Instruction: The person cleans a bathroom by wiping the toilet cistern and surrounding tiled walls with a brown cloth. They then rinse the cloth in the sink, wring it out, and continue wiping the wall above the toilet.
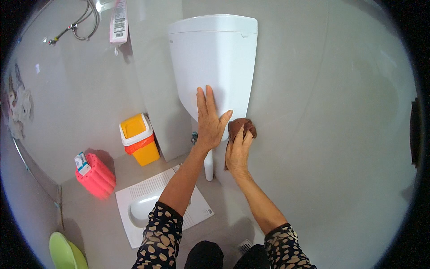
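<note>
A white toilet cistern [216,58] hangs on the grey wall ahead of me. My left hand [209,121] lies against the lower front of the cistern, fingers stretched upward and thumb spread out to the right. Beside it, my right hand [238,152] grips a brown cloth [242,127], pressing it at the cistern's lower right edge where it meets the wall. Part of the cloth droops below the fingers. A white flush pipe [208,168] runs down below the cistern, partly hidden by my left wrist.
A white squat toilet [127,208] is set in the floor below my left arm. To its left stand a yellow bin [146,154] with a white lid rim, a pink stool [97,177] and a green basin [67,252]. A pink-white package [119,22] and a hose [92,27] hang upper left.
</note>
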A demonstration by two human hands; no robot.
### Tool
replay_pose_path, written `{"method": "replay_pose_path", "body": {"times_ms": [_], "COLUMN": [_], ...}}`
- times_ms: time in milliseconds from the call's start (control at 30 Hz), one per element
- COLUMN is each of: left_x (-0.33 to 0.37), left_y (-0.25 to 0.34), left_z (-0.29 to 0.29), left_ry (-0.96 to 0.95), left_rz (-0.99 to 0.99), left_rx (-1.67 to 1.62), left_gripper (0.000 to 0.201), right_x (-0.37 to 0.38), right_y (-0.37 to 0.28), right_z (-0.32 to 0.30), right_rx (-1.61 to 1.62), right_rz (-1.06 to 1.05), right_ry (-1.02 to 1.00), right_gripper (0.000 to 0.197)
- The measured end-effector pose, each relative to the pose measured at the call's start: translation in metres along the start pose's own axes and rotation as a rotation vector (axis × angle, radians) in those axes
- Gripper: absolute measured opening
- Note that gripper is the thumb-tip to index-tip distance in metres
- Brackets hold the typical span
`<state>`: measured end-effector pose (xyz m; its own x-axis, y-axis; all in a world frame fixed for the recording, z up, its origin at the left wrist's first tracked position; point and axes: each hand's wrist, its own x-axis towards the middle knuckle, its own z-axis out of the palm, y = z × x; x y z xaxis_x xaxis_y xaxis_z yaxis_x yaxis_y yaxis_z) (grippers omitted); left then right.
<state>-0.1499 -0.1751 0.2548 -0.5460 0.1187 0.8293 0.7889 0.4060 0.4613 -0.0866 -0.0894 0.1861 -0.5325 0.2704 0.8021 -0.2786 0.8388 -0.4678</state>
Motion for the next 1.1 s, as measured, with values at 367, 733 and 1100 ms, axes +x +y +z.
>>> {"method": "replay_pose_path", "body": {"times_ms": [367,733,1100], "left_x": [-0.101,-0.001,0.051], "left_y": [0.11,0.102,0.034], "left_z": [0.003,-0.003,-0.005], "left_ry": [0.109,0.657,0.302], "left_rz": [-0.675,-0.357,-0.254], "left_rx": [-1.018,-0.53,-0.079], "left_gripper": [0.057,0.05,0.059], "right_x": [0.015,0.044,0.042], "right_y": [-0.018,0.01,0.007], "right_z": [-0.127,-0.193,-0.186], "right_rx": [0.482,-0.137,-0.078], "right_rz": [0.18,-0.523,-0.447], "right_ry": [-0.652,-0.282,-0.158], "right_gripper": [0.049,0.047,0.043]}}
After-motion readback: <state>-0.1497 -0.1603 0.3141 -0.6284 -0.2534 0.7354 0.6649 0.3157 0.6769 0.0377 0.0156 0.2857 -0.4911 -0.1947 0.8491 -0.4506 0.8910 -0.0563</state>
